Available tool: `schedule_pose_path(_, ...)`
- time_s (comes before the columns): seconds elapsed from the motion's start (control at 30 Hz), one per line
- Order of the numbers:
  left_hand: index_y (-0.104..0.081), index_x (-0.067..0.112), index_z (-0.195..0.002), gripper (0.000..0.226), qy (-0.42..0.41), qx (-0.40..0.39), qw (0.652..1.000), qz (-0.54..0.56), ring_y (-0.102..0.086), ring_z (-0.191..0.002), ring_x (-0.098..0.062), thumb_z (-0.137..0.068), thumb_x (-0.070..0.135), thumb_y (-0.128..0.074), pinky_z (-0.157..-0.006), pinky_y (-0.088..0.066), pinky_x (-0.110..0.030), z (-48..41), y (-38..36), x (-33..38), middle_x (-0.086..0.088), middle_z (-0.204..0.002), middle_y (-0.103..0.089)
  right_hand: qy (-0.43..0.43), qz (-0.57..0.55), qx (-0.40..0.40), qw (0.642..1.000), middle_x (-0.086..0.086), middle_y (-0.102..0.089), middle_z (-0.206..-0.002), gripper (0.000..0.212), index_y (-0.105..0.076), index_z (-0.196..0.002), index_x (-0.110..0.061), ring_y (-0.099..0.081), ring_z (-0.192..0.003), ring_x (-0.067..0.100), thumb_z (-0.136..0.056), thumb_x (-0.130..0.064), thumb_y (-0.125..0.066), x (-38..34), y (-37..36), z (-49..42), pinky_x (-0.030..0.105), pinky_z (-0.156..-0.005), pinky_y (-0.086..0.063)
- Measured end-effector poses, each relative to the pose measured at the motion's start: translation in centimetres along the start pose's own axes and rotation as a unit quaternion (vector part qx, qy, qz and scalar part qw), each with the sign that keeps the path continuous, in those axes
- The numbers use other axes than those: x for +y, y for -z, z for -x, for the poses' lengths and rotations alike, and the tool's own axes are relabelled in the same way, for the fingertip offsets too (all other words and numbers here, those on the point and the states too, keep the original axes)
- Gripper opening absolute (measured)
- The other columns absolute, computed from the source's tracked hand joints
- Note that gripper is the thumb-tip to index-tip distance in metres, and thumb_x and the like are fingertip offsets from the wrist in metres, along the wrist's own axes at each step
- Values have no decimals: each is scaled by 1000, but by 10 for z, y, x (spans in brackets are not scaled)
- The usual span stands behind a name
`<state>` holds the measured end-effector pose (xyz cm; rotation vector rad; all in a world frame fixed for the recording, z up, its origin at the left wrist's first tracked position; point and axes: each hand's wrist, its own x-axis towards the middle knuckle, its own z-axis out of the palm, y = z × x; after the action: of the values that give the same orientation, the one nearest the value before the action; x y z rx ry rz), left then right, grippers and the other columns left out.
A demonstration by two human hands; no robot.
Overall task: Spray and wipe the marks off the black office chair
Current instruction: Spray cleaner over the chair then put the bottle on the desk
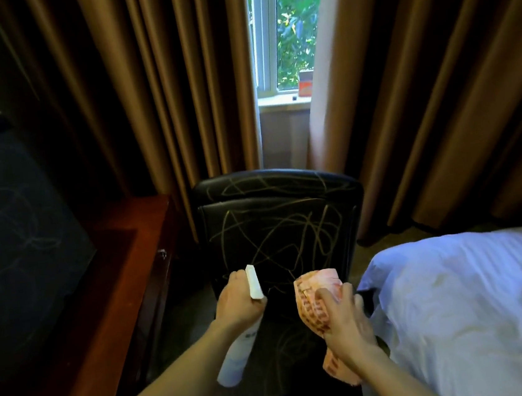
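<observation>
"Black padded office chair (275, 222): how much shows?"
"Its backrest, scrawled with pale yellow marks (257, 231), between a reddish wooden desk (125, 278) and a white-sheeted bed (476, 303). The seat is dim, the base hidden."
"And the hands?"
"Left hand (237, 301) curls round a white spray bottle's (236, 360) neck, nozzle toward the backrest. Right hand (345, 325) grips a bunched orange-patterned cloth (312, 293) near the backrest; whether it touches, I cannot tell."

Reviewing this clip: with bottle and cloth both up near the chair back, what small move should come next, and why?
Probably a squeeze of the trigger. The left hand grips the spray bottle with its nozzle pointing toward the chair backrest. Scribbled marks cover the backrest, and the right hand holds the cloth ready beside it.
</observation>
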<state>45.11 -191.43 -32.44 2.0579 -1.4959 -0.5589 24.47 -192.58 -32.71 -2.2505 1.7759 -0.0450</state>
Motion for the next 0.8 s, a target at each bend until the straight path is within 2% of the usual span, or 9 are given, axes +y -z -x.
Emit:
schedule_pose_path(0.17,-47,15,-103,28,-12,42,999,-16,-56,-85,-21,-84,26,-64,-71,-50,-33,-25,25,5,-3,-99,-49,1,14,30,999,5,-18,-134,62,-18,-132,-38,-33,-112,23,-85,-21,-54,-1,8,-7,26,-75,-29)
schedule_pose_path(0.27,-51,15,-98,19,-20,12,998,-51,-56,-81,-19,-85,24,-60,-66,-45,-29,-28,29,0,-2,-92,-54,-1,12,30,999,5,-18,-134,62,-24,-133,-36,-34,-112,23,-83,-20,-56,-2,4,-8,26,-76,-32)
schedule_pose_path(0.37,-52,14,-101,21,-33,-28,996,-72,-56,-82,-19,-85,24,-62,-67,-44,-28,-24,24,-2,-1,-91,-57,-1,6,18,1000,5,-14,-135,64,-23,-134,-36,-32,-114,25,-84,-20,-58,-4,3,-9,27,-78,-36)
schedule_pose_path(0.6,-46,16,-114,43,-31,-120,991,-53,-54,-99,-24,-80,30,-68,-81,-50,-38,-16,-14,13,-3,-112,-50,-19,30,20,999,8,-15,-136,63,-22,-135,-35,-33,-114,27,-85,-22,-57,8,6,4,28,-74,-30)
schedule_pose_path(0.8,-49,14,-105,33,-71,-153,985,-44,-56,-96,-27,-80,28,-66,-75,-49,-37,-15,-46,50,-5,-105,-52,-90,19,24,995,6,-17,-132,66,-24,-134,-38,-33,-116,28,-80,-23,-58,51,1,33,32,-81,-45)
